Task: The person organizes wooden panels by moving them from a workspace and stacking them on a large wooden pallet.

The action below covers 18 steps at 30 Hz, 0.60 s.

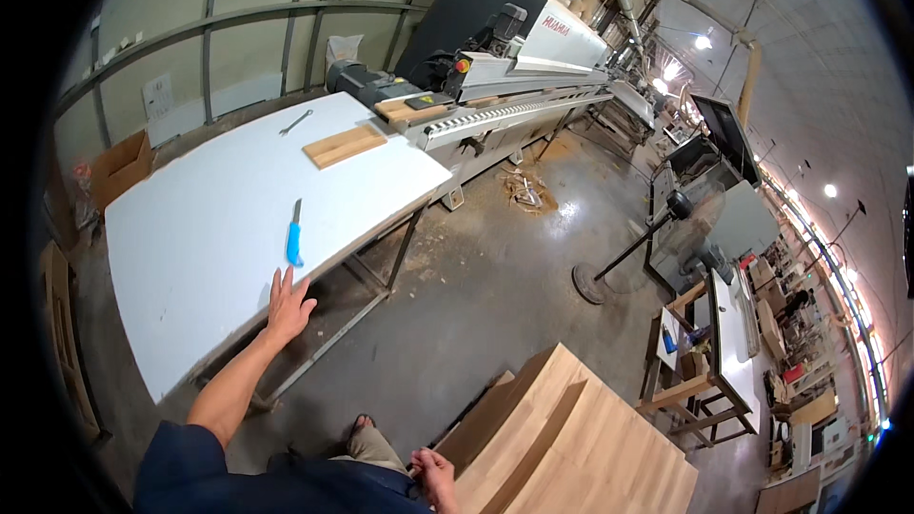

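Observation:
A blue-handled utility knife (294, 240) lies on the white tabletop (209, 257), its blade toward the far side. Just short of its handle end is my left hand (286, 309), reaching over the table's near edge with fingers apart and holding nothing. My right hand (435, 478) is low in front of my body, beside the stacked wooden panels (581, 438). Its fingers are curled closed, and I cannot make out whether anything is in them. Farther back on the tabletop lie a wooden board (345, 146) and a metal wrench (296, 122).
A long edge-banding machine (533, 86) adjoins the table's far right end. Wood scraps (526, 192) litter the grey floor. A pedestal fan (609, 271) and a workbench (728, 352) stand to the right. At far left is a cardboard box (122, 171).

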Available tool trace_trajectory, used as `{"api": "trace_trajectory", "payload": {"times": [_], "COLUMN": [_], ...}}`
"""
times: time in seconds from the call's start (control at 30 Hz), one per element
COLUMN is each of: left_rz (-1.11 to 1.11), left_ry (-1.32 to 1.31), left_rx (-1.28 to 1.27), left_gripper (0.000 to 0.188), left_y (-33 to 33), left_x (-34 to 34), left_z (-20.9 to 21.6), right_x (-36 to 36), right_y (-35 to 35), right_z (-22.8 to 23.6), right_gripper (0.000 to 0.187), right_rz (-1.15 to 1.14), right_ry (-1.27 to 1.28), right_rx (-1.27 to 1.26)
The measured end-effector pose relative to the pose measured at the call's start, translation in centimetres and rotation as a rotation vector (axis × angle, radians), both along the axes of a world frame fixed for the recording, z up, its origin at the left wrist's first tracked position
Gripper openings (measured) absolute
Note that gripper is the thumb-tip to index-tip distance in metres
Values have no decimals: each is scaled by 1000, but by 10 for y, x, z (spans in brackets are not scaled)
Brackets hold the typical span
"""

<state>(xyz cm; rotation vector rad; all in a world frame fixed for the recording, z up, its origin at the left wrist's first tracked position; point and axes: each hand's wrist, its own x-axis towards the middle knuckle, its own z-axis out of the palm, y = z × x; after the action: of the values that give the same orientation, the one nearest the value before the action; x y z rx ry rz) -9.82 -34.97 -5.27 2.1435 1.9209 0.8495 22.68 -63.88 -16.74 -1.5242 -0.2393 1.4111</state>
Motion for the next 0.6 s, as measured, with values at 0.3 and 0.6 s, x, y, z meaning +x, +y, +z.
{"api": "trace_trajectory", "payload": {"times": [0.3, 0.6], "left_rz": [101, 251], "left_ry": [217, 92], "left_rx": [-70, 33], "left_gripper": [64, 55], "left_y": [121, 219], "left_x": [-16, -31], "left_z": [-32, -16], "right_x": [98, 108], "right_y": [167, 293], "right_z": [49, -4], "right_gripper": [33, 30], "right_rz": [72, 130], "right_ry": [-230, -164], "right_rx": [113, -1]}}
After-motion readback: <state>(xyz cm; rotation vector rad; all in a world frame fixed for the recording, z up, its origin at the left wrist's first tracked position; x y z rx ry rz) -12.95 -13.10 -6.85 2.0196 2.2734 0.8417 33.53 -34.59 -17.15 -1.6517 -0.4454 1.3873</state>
